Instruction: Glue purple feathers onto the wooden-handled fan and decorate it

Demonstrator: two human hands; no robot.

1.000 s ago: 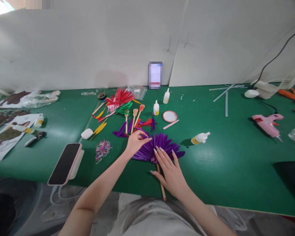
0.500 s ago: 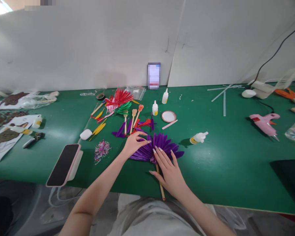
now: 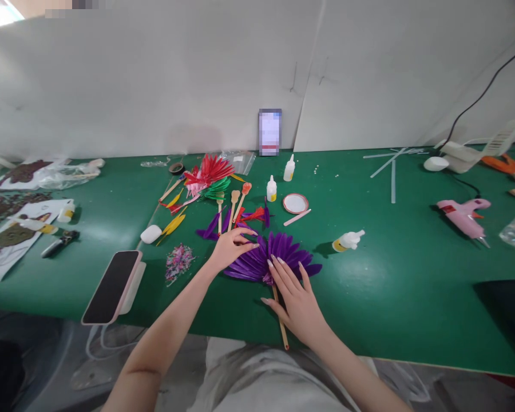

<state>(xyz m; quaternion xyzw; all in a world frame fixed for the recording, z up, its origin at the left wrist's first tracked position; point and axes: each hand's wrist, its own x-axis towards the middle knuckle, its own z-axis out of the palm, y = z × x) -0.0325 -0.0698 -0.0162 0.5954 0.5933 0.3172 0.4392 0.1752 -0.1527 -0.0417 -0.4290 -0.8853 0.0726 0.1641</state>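
Observation:
A fan of purple feathers [image 3: 249, 264] lies on the green table, its wooden stick [image 3: 280, 317] pointing toward me. My right hand [image 3: 295, 294] rests flat with fingers spread over the right part and base of the fan. At the fan's upper left edge is my left hand [image 3: 232, 250], its fingers curved and the thumb apart from the index finger, nothing visible between them. Just behind are loose purple feathers [image 3: 210, 229], red feathers [image 3: 253, 215] and small wooden sticks [image 3: 234, 207].
Glue bottles [image 3: 347, 241] stand or lean behind and right of the fan, near a small white dish [image 3: 296, 203]. A pink glue gun [image 3: 463, 216] lies right; a phone [image 3: 111, 287] and confetti pile [image 3: 179, 263] are left. Red feather bundle [image 3: 212, 171] lies behind.
My left hand has shifted slightly to the left along the feathers. My right hand stays in place on the fan.

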